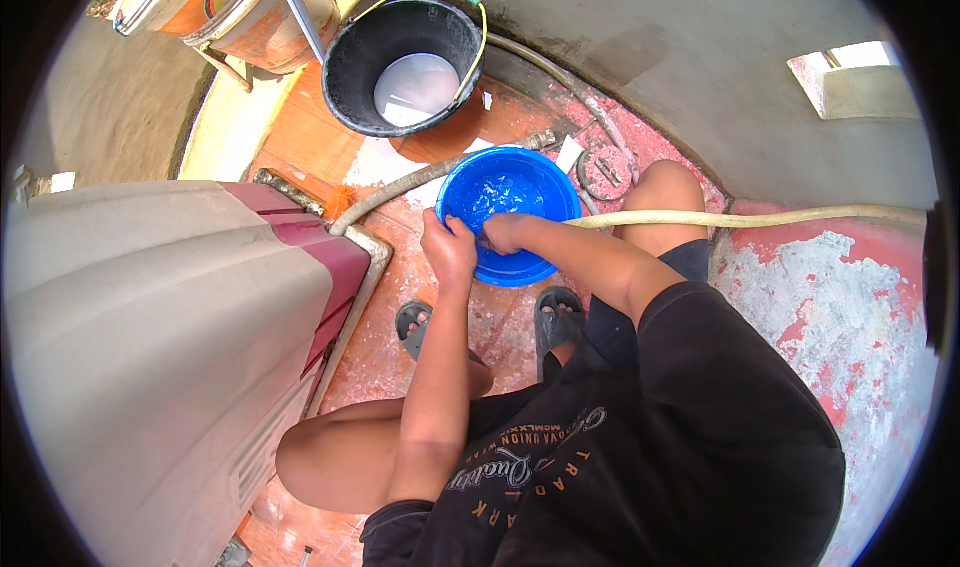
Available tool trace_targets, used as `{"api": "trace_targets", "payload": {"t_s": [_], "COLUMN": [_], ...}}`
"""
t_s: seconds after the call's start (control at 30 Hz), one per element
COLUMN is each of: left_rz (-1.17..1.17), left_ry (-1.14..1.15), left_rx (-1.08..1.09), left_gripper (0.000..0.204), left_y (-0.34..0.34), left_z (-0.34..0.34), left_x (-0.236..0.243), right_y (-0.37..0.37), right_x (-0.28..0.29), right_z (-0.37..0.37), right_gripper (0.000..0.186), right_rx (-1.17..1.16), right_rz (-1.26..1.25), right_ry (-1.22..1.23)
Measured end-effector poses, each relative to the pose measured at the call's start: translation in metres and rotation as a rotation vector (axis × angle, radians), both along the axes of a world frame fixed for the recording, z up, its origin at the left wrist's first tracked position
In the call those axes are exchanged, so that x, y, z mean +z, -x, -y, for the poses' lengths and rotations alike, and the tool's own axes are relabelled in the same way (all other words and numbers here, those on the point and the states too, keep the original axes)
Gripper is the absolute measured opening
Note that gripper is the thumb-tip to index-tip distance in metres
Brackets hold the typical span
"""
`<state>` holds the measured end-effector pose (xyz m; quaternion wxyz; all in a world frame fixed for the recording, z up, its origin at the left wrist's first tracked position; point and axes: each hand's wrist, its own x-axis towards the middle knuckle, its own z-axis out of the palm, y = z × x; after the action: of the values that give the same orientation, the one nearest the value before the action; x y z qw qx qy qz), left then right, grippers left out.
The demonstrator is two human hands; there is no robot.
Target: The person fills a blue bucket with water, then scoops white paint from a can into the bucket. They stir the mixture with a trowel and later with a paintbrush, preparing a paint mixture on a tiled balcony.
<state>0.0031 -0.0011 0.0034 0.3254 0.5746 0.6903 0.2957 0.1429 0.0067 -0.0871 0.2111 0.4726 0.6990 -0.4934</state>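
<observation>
A blue plastic basin [548, 179] with some water in it sits on the floor just beyond my feet. My left hand [449, 245] grips its near left rim, with the fingers closed over the edge. My right hand [503, 234] reaches inside, low against the near left wall. Its fingers are curled together, and what they hold, if anything, is hidden. Ripples and bright glints show on the water beyond my hands. A pale yellow hose [740, 217] runs from the right toward the basin, passing behind my right forearm.
Beyond the basin stands a black bucket [345, 72] holding cloudy water. A grey hose [400, 185] lies left of the basin, near a round drain cover [605, 172]. A large pale and maroon plastic appliance [170, 347] fills the left. Stacked buckets [280, 32] stand far left; a grey wall [700, 57] bounds the right.
</observation>
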Motion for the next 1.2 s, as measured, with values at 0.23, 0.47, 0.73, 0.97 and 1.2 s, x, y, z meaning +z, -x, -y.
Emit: {"api": "trace_targets", "payload": {"t_s": [0.23,0.47,0.73,0.97,1.2], "left_rz": [-0.002,-0.01,-0.007,-0.024,-0.023], "left_ry": [0.001,0.043,-0.029,0.025,-0.003], "left_rx": [-0.009,-0.017,-0.033,-0.027,-0.032], "left_gripper": [0.013,0.014,0.014,0.014,0.015], "left_y": [0.0,0.002,0.002,0.002,-0.001], "left_z": [0.0,0.001,0.003,0.003,-0.003], "left_x": [-0.001,-0.001,0.0,0.0,0.0], "right_y": [-0.001,0.0,-0.002,0.002,-0.007], "right_x": [0.007,0.003,0.015,0.024,0.029], "right_z": [-0.006,-0.002,-0.007,0.004,-0.01], "right_gripper": [0.025,0.024,0.026,0.03,0.031], "right_rx": [-0.071,0.202,0.204,-0.002,0.106], "right_rz": [-0.024,0.1,0.118,0.037,0.14], "right_ry": [-0.164,-0.003,0.036,-0.079,-0.109]}}
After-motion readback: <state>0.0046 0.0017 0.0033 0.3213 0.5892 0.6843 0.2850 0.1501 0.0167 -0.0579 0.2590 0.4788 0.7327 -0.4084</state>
